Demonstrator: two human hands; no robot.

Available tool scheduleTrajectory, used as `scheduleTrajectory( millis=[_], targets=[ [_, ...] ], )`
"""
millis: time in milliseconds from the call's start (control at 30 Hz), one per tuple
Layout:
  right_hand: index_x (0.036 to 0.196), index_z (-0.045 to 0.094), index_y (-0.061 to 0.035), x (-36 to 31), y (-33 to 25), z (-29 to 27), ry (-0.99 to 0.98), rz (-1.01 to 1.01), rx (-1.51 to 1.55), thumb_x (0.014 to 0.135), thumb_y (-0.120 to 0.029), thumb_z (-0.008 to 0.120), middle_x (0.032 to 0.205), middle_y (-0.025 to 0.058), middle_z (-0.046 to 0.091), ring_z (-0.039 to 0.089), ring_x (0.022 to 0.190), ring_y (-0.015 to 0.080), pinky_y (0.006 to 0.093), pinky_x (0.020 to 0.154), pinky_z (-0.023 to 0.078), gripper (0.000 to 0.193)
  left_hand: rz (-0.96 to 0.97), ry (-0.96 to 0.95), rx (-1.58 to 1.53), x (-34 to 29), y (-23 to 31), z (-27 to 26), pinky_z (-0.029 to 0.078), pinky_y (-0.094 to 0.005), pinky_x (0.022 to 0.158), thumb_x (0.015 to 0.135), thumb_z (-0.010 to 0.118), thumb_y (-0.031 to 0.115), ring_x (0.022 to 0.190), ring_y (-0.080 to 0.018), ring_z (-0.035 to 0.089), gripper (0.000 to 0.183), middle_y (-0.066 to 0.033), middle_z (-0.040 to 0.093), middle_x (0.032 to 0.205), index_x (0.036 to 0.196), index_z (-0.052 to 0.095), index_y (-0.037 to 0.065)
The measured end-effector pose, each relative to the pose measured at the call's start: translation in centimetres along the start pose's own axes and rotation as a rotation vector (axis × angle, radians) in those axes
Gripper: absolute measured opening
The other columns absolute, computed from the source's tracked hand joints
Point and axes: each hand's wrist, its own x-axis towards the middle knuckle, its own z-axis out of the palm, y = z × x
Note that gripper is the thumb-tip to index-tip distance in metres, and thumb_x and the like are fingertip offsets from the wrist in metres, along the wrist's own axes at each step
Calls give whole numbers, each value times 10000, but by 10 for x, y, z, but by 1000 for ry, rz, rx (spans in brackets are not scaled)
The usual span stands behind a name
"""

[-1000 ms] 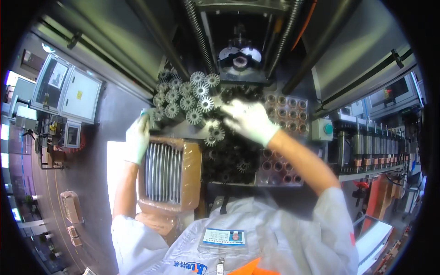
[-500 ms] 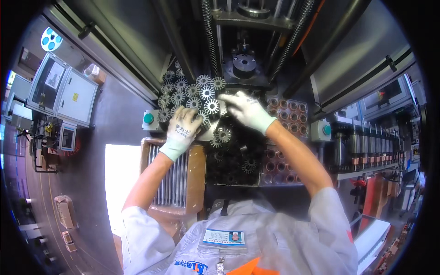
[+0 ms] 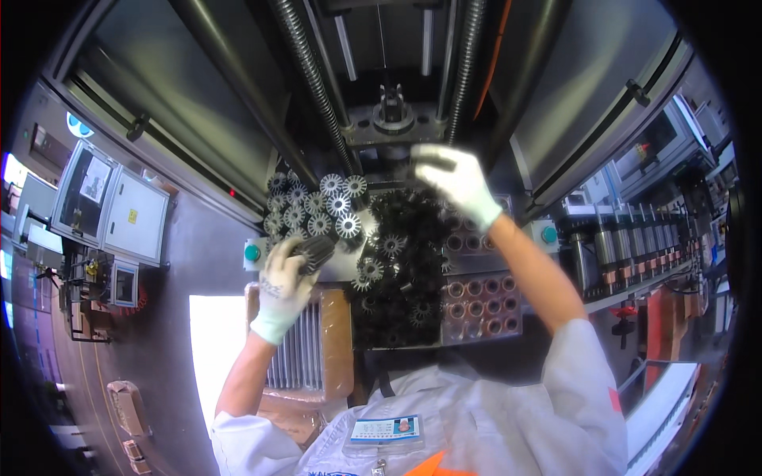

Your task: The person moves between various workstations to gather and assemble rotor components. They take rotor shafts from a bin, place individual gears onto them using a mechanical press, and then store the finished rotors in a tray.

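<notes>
My left hand [image 3: 284,279], in a whitish glove, is closed around a dark ridged cylindrical metal core [image 3: 315,252], held tilted above the front of the plate. Just beyond it stand several toothed metal cores [image 3: 339,204] with slotted round ends, packed together. My right hand [image 3: 460,184], gloved too, is raised at the front of the press [image 3: 393,120]. Motion smears its fingers; whether anything is between them does not show. Below and left of that hand lies a heap of dark toothed cores [image 3: 390,244].
Clear trays of copper-coloured rings [image 3: 476,309] lie at the right. A cardboard box [image 3: 337,341] of metal rods [image 3: 298,357] stands near my left forearm. Green buttons [image 3: 252,252] flank the work area. Dark columns and coil springs [image 3: 305,71] rise around the press.
My left hand has taken hold of a ridged core and drawn it back toward me. The right hand has moved from the standing cores right and toward the press. The view has shifted.
</notes>
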Motion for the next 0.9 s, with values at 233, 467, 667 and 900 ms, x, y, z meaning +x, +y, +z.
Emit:
scheduleTrajectory(
  millis=[233, 467, 667, 900],
  targets=[
    [1234, 687, 12, 105, 25, 14, 230, -9, 185, 883, -19, 647, 954, 33, 716, 618, 818, 60, 205, 705, 488, 355, -119, 146, -337, 28, 19, -5, 508, -397, 976, 745, 835, 29, 1195, -321, 598, 360, -205, 583, 1339, 973, 557, 13],
    [1149, 739, -64, 149, 63, 0, 240, 14, -355, 816, -97, 642, 1072, 125, 757, 718, 1021, 245, 340, 931, 540, 348, -77, 153, -341, 58, 36, 13, 503, -409, 988, 727, 836, 12, 1179, -354, 623, 365, -210, 609, 1301, 973, 566, 19],
    [1285, 628, -38, 112, 45, 10, 250, -94, -564, 918, -161, 582, 1173, 231, 680, 650, 1086, 386, 444, 973, 506, 389, 32, 205, -394, 136, 28, 31, 519, -411, 957, 759, 819, 70, 1152, -338, 636, 313, -201, 615, 1299, 963, 588, 12],
    [1233, 658, -71, -24, 63, -15, -19, -55, -605, 939, -215, 624, 1111, 178, 632, 646, 988, 342, 426, 880, 513, 329, 77, 284, -299, 243, 43, 65, 529, -382, 874, 760, 812, 51, 1031, -324, 650, 314, -189, 605, 1282, 968, 581, 9]
  ],
)
